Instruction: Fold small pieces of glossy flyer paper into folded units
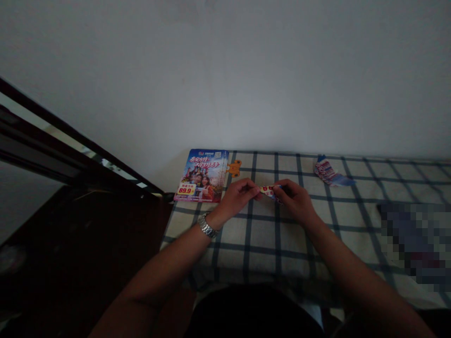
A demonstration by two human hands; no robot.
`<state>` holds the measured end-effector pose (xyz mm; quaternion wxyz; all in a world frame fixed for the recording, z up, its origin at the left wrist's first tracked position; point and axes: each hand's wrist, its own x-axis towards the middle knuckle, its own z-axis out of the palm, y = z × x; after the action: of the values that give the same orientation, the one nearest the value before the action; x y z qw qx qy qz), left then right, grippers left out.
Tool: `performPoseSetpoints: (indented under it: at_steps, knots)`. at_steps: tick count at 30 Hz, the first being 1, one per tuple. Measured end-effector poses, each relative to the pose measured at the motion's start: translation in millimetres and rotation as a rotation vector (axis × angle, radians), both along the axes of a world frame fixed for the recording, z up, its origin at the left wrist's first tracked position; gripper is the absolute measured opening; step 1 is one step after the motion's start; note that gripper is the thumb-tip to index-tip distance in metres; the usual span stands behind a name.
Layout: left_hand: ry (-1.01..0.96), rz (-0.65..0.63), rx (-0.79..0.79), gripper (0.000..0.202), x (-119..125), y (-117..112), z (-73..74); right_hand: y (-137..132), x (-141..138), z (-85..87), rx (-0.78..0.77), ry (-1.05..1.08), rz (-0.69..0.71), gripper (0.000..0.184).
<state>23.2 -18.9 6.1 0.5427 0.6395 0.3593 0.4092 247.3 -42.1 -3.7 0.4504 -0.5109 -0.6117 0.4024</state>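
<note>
Between my two hands is a small folded piece of printed paper (267, 189), yellow and red on top with blue below. My left hand (242, 193), with a metal watch (207, 225) on the wrist, pinches its left end. At the right end, my right hand (293, 199) pinches it too, fingers partly hiding it. Left of my hands lies a stack of colourful flyers (202, 176) with "89.9" printed on the top one. Farther right rests a bunch of folded paper pieces (331, 172) in similar red, white and blue.
A checked cloth (262, 234) covers the table, which meets a pale wall (246, 75). An orange bear-shaped figure (234, 168) is beside the flyers. A blurred-out dark object (412, 239) lies at the right. Dark framing (70, 145) stands on the left.
</note>
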Motion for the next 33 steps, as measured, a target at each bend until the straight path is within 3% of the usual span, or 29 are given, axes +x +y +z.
performPoseSetpoints:
  at_steps: [6, 11, 20, 28, 33]
  knots:
    - [0.072, 0.004, -0.002, 0.025, -2.3, -0.2, 3.5, -0.4, -2.2, 2.0, -0.027, 0.002, -0.002, 0.038]
    - [0.213, 0.039, 0.151, 0.018, -4.1, -1.8, -0.9, 0.2, -1.3, 2.5, -0.026, -0.021, 0.048, 0.036]
    - [0.247, -0.06, 0.172, 0.014, 0.1, -2.5, -2.2, -1.8, -2.0, 3.4, -0.019, -0.093, 0.146, 0.029]
    - [0.169, 0.117, 0.127, 0.016, -0.2, 2.3, -6.5, 1.7, -3.4, 2.2, -0.1, 0.119, 0.077, 0.037]
    - [0.171, 0.084, 0.159, 0.012, 0.2, 0.8, -8.4, 2.0, -4.3, 2.9, -0.091, 0.112, 0.025, 0.035]
